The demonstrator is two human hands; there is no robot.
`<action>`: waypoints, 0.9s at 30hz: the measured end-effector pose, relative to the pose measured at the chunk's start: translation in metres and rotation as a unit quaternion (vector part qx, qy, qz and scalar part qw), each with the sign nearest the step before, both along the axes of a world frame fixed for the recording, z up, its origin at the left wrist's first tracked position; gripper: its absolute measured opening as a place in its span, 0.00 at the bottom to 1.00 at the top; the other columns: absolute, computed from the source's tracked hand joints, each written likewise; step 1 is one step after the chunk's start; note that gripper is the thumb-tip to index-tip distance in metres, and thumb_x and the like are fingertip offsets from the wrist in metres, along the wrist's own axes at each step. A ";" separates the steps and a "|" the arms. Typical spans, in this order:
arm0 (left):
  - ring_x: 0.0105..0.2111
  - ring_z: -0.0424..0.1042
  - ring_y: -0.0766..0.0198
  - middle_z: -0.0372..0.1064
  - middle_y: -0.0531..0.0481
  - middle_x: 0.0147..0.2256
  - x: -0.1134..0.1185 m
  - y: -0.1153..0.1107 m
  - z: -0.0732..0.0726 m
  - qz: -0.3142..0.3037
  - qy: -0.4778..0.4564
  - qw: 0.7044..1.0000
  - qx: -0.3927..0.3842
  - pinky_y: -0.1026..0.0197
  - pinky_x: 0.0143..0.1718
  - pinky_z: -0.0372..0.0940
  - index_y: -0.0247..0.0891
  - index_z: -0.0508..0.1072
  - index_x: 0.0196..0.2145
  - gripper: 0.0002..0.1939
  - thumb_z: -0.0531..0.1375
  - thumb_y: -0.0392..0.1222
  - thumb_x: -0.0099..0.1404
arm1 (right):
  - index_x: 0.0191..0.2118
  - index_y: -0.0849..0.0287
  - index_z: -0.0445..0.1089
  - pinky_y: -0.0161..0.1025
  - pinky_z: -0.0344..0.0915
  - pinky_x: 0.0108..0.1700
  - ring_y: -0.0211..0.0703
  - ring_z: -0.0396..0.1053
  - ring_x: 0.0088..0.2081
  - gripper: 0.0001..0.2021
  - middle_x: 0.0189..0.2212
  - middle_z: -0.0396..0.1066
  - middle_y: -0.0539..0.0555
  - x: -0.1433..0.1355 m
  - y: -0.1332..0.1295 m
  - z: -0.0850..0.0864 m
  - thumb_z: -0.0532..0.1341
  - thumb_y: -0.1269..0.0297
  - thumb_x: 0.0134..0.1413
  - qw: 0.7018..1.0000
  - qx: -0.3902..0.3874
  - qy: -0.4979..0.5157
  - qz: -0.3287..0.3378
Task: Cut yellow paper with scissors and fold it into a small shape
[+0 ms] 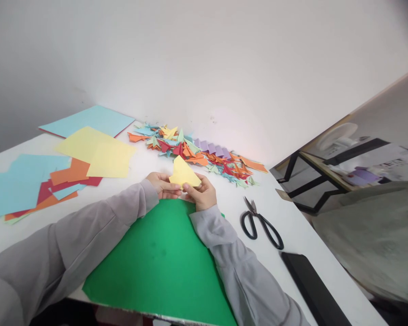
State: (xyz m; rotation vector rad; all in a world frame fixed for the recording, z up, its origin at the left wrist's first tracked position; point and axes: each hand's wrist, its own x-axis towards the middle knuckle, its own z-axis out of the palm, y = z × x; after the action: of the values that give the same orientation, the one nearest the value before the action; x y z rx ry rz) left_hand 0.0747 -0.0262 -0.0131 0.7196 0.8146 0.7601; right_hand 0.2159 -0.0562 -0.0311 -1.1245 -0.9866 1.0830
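Observation:
A small piece of folded yellow paper (182, 173) is held up between both hands, above the far edge of a green mat (156, 258). My left hand (163, 185) pinches its lower left part, thumb in front. At the lower right, my right hand (204, 192) grips the same paper with thumb and fingers. The two thumbs nearly meet at its bottom edge. Just beyond lies a long pile of folded paper pieces (197, 158) in orange, red, blue, green, yellow and purple.
Black-handled scissors (261, 222) lie partly spread on the white table (231, 199), right of the mat. Nearer is a long black object (313, 285). On the left are yellow sheets (105, 156), blue sheets (23, 181), orange paper (71, 173) and a large light-blue stack (88, 120). A wall stands behind.

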 end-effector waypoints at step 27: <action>0.18 0.71 0.63 0.71 0.42 0.18 0.004 0.002 0.002 -0.076 0.049 0.996 -0.004 0.64 0.20 0.69 0.25 0.69 0.20 0.10 0.55 0.29 0.59 | 0.35 0.59 0.64 0.28 0.60 0.14 0.33 0.65 0.16 0.27 0.19 0.70 0.45 0.005 0.006 -0.003 0.70 0.66 0.20 0.997 -0.023 0.063 -0.034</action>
State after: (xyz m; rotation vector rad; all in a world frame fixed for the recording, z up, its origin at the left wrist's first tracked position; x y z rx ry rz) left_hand 0.0787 -0.0247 -0.0112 0.8067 0.8405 0.5885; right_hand 0.2214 -0.0503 -0.0344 -1.1055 -0.8218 1.1127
